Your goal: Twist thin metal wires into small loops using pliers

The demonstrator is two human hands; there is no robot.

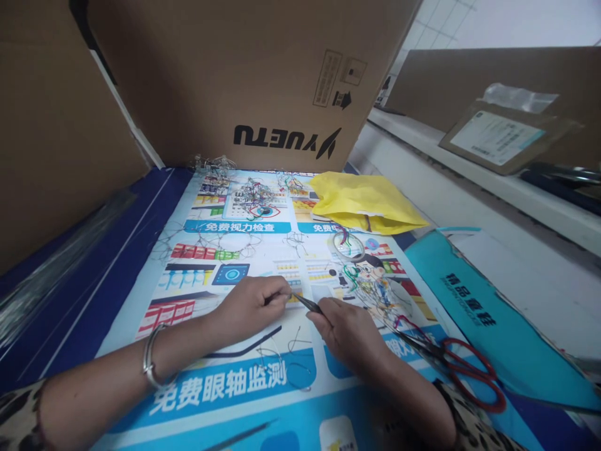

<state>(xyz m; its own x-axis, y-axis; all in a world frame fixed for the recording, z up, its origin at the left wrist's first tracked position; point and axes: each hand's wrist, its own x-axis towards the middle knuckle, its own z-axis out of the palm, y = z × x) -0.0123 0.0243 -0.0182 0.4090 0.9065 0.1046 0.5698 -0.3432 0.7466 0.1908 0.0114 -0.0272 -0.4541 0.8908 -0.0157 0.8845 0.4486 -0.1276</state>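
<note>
My left hand [260,299] is closed in a pinch over the middle of the printed sheet; what its fingertips hold is too small to make out. In my right hand [350,329] is a slim, dark, tapered tool that looks like needle-nose pliers [307,303]. Its tip meets the fingertips of my left hand, and its handles are hidden in my palm. Loose bits of thin wire [298,363] lie on the sheet just below both hands. Beside my right forearm rest red-handled scissors [474,369], blades pointing toward the hand.
Tangled wire pieces [256,193] lie at the back of the printed sheet [235,419]; more tangled wire [375,291] is right of centre, near a clear ring-shaped roll [348,246]. A yellow pouch [366,197] sits at back right. A large cardboard box [211,75] walls off the back.
</note>
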